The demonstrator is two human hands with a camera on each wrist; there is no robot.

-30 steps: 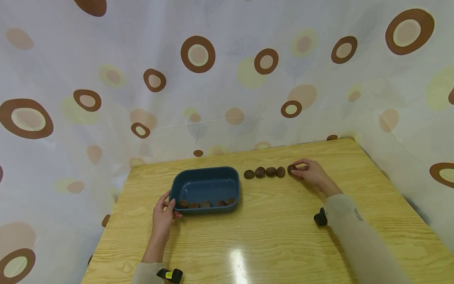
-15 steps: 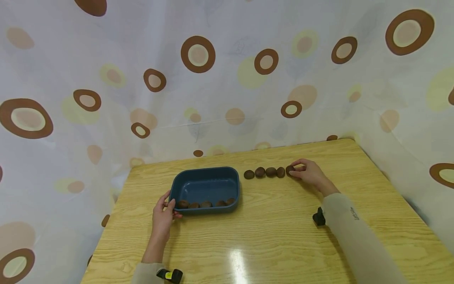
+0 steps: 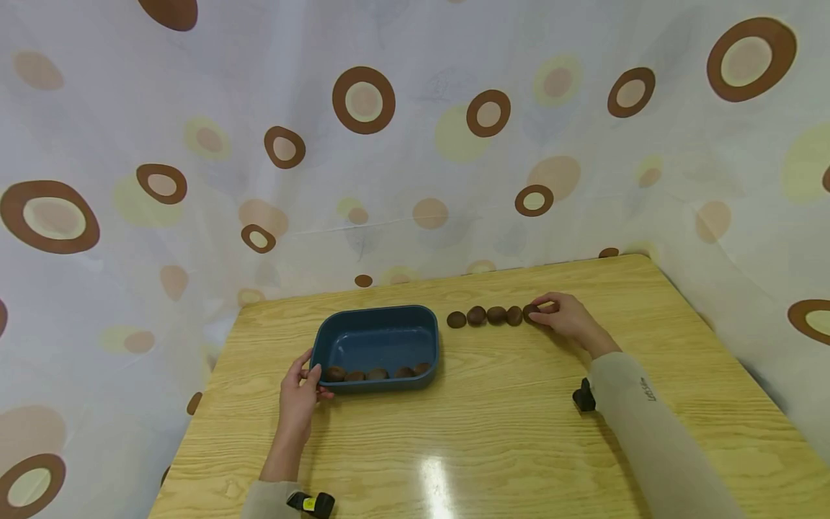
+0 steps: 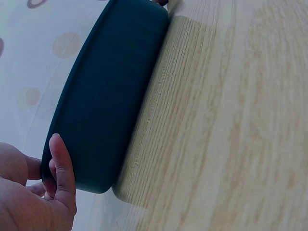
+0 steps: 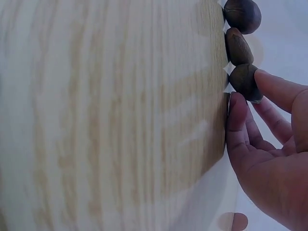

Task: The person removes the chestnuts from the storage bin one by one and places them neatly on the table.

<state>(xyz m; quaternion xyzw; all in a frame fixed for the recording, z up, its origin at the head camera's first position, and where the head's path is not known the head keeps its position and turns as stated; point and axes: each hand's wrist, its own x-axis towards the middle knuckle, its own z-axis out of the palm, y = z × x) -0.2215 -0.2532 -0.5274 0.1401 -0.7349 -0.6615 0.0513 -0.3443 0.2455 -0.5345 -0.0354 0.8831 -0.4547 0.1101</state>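
My left hand [image 3: 298,400] grips the left front corner of a dark blue rectangular dish [image 3: 376,310], thumb at the rim and fingers against the outer wall. Several brown chestnuts [image 3: 377,374] lie along the near side inside the dish. To the right of it, more chestnuts [image 3: 476,316] form a row on the table. At the right end of that row my right hand [image 3: 565,317] pinches a chestnut [image 5: 244,82] between thumb and fingers, close against its neighbour, a narrower chestnut [image 5: 238,46]. The fingers partly cover the pinched one.
A light wood-grain table [image 3: 506,432] carries everything. White curtains [image 3: 402,158] with brown and yellow circles stand along its back and sides. Black wrist cameras [image 3: 584,396] sit at both cuffs.
My right hand has moved slightly left, bringing its chestnut from a small gap up to the end of the row. The left hand and dish have stayed in place.
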